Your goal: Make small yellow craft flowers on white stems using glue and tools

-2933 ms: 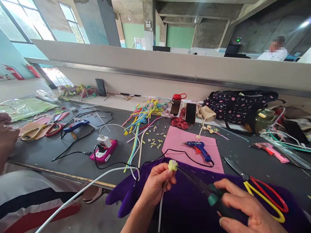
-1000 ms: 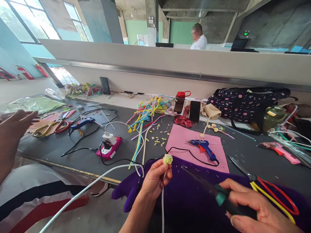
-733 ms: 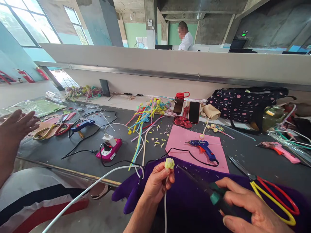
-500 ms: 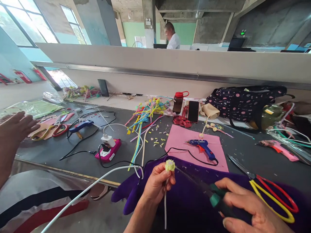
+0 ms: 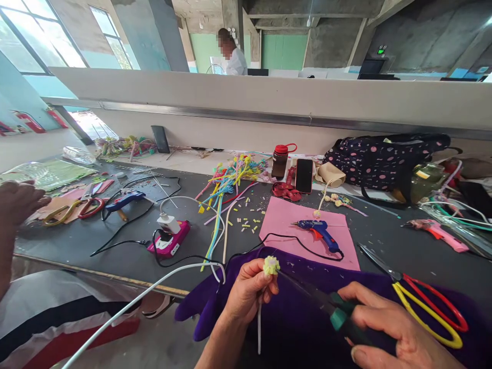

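Between the thumb and fingers of my left hand (image 5: 252, 287) is a small yellow craft flower (image 5: 271, 265) with a pale centre. Its white stem (image 5: 259, 328) hangs down below my fingers. My right hand (image 5: 388, 323) is closed around long-nose pliers (image 5: 338, 316) with green and black handles. The narrow jaws point left, with their tip at the flower's right side; whether they grip a petal is too small to tell. A purple cloth (image 5: 303, 297) lies beneath both hands. Scissors (image 5: 407, 292) with red and yellow handles lie right of the pliers.
A blue glue gun (image 5: 319, 233) rests on a pink sheet (image 5: 277, 218). Its black cord crosses to a pink power strip (image 5: 177, 243). Colourful fuzzy stems (image 5: 230, 177) lie behind cut pieces (image 5: 248, 223). At left is another person's hand (image 5: 21, 202). A pink glue gun (image 5: 438, 233) lies right.
Both my hands keep nearly the same pose at the flower. The other person's hand at left has shifted left, and a person in the background has moved left.
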Demonstrator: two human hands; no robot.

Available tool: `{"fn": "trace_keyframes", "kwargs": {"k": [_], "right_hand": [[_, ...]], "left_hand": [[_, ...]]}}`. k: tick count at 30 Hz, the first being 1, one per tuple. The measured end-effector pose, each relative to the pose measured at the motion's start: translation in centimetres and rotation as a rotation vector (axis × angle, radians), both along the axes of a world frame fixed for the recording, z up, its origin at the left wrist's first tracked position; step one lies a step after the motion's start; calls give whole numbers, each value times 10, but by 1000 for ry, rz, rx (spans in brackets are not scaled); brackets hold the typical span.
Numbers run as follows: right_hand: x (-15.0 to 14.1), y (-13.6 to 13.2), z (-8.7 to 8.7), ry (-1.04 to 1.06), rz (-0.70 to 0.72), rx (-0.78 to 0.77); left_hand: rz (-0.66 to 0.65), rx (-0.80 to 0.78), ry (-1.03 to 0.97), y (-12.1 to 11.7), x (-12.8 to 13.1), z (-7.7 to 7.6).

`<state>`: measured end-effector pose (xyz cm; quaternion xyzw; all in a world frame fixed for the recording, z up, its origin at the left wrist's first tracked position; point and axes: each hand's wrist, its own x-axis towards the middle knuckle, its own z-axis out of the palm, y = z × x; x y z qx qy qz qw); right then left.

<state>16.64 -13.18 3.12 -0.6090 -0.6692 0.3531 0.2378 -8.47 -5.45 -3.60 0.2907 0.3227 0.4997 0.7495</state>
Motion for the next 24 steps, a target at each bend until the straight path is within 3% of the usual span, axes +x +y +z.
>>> {"fn": "trace_keyframes", "kwargs": {"k": [7,14,24], "right_hand": [[1,7,10,-83,178,-56],[2,2,2,-49,51,-26],[5,3,2,-144,107,-9]], "left_hand": [[10,-1,45,0,-1,-1],[13,-2,44,0,-1,1],[17,-4,49,-1,-1,1]]}}
